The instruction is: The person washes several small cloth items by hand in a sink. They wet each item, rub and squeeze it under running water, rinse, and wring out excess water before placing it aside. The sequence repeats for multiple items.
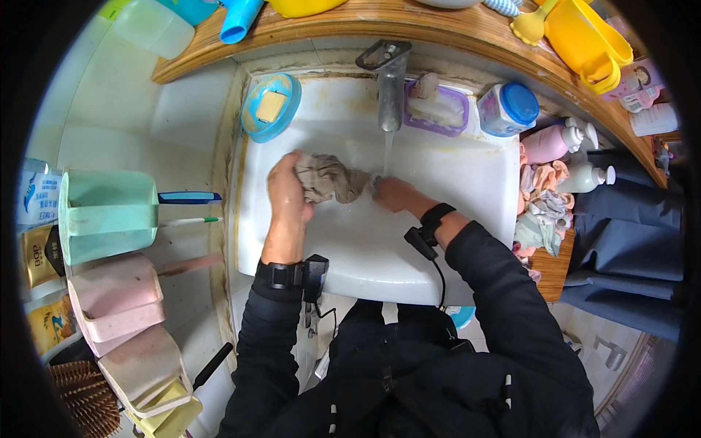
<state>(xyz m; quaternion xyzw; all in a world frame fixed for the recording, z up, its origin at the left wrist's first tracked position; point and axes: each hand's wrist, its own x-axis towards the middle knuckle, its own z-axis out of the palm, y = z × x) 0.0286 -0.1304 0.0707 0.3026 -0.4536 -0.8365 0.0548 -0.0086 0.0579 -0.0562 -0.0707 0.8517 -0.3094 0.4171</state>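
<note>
A wet beige-grey cloth [327, 179] stretches between my two hands over a white ceramic sink [378, 241]. My left hand [288, 189] grips its bunched left part, thumb below. My right hand [393, 193] is closed round the narrower right end, just below the stream of water [388, 153]. The water runs from a grey metal faucet [390, 87] at the back of the sink. Part of the cloth inside each hand is hidden by the fingers.
Along the sink's back rim are a blue soap dish [272, 108] with soap, a purple soap dish [436, 109] and a blue-lidded jar [508, 109]. A wooden shelf [328, 27] overhangs the back. Crumpled cloths [547, 211] and pump bottles [550, 143] stand right; wall-mounted holders [109, 213] left.
</note>
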